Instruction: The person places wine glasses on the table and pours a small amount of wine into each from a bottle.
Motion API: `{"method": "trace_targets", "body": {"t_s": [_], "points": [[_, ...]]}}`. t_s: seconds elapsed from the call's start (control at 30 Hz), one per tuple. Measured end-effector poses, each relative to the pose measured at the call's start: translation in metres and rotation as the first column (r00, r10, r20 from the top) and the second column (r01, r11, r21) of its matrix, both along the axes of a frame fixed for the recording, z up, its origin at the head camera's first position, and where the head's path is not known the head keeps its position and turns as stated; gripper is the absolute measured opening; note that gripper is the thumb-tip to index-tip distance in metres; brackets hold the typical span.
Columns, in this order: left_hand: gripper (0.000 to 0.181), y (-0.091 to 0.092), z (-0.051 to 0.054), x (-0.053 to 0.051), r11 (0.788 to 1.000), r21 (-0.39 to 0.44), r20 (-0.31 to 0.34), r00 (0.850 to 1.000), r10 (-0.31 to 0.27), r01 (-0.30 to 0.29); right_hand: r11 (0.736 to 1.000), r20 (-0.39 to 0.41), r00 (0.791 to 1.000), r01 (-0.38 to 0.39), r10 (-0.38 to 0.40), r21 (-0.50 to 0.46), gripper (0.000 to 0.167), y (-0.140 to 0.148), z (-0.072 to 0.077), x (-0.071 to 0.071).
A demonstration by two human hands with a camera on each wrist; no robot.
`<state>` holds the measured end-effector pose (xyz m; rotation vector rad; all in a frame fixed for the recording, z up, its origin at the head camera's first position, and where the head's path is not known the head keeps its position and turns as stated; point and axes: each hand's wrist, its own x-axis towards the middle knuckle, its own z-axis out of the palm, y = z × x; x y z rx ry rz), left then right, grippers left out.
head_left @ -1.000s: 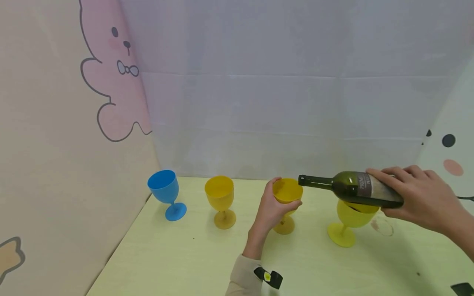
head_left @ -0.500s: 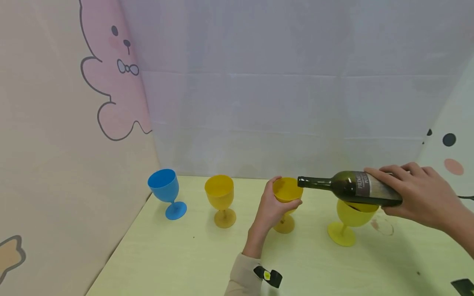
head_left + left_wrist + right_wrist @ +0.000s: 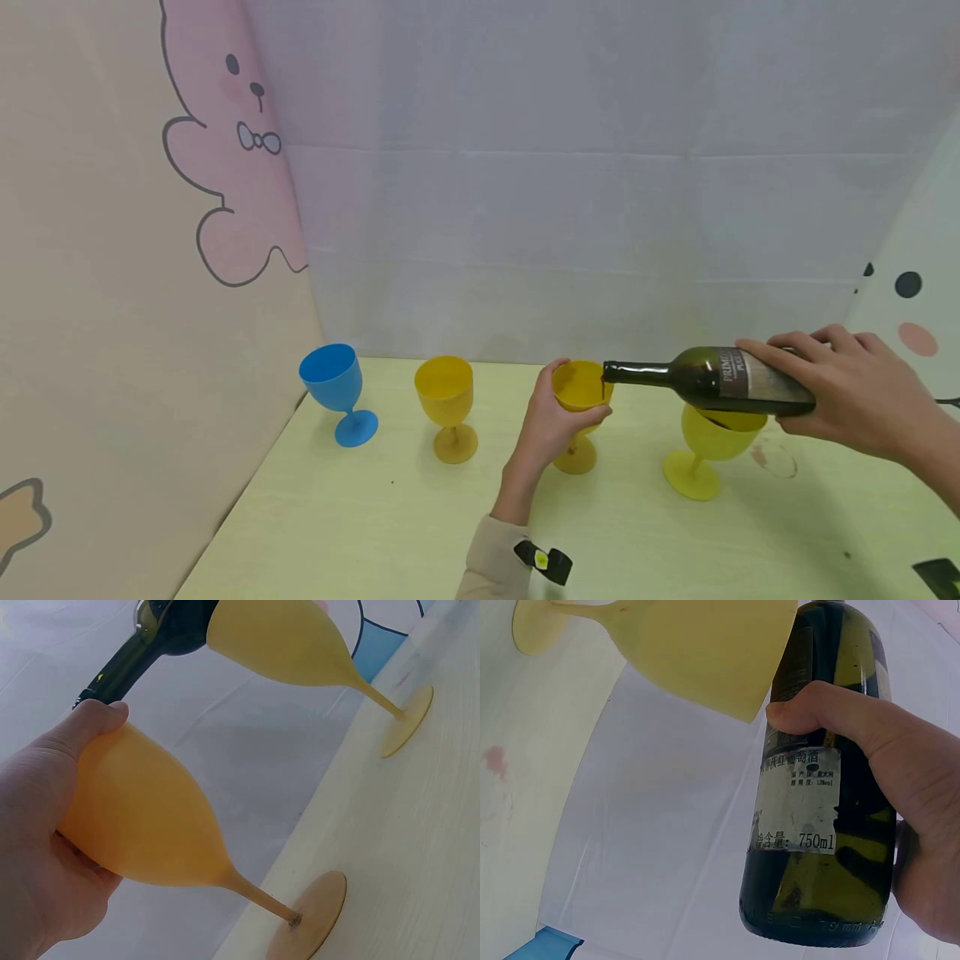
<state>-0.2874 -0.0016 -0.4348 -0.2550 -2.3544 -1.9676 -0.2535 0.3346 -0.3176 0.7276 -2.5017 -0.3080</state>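
My left hand grips the bowl of an orange-yellow goblet, thumb and fingers around it; the goblet stands upright on its foot. My right hand holds a green wine bottle by its body, nearly level, label showing, with fingers wrapped round it in the right wrist view too. The bottle's mouth is over the goblet's right rim, and a thin dark stream falls from it into the bowl. Under the bottle stands a lighter yellow goblet with dark liquid inside.
Left of my left hand stand another orange-yellow goblet and a blue goblet. The pale table has a reddish stain ring at the right. A grey-white curtain hangs behind.
The bottle's neck has dipped slightly and its base risen a little with my right hand. A dark stream now shows at its mouth. My left hand and the goblets have stayed put.
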Motion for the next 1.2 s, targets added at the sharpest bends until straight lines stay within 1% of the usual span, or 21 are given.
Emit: {"method": "trace_targets", "body": {"t_s": [0.27, 0.47, 0.6, 0.8, 1.2], "points": [[0.086, 0.0015, -0.0008, -0.0009, 1.0, 0.002, 0.004, 1.0, -0.003, 0.003, 1.0, 0.01, 1.0, 0.019, -0.019, 0.014, 0.107, -0.0018, 0.0019, 0.0006], [0.085, 0.0029, -0.0016, -0.001, 1.0, 0.008, -0.005, 1.0, -0.011, 0.011, 1.0, 0.004, 1.0, 0.013, -0.013, 0.019, 0.109, -0.0004, 0.003, 0.0], [0.085, 0.0032, -0.0014, -0.0009, 1.0, 0.004, -0.008, 1.0, -0.012, 0.012, 1.0, 0.0, 1.0, 0.015, -0.015, 0.018, 0.106, 0.0, 0.0031, 0.0003], [0.084, 0.0031, -0.0008, -0.001, 1.0, -0.001, -0.005, 1.0, -0.01, 0.01, 0.999, 0.012, 1.0, 0.023, -0.023, 0.022, 0.107, -0.0013, 0.0046, -0.0011], [0.084, 0.0037, -0.0016, -0.0007, 1.0, 0.004, -0.005, 1.0, -0.003, 0.003, 1.0, 0.006, 1.0, -0.002, 0.002, 0.014, 0.104, -0.0019, 0.0056, -0.0016]]}}
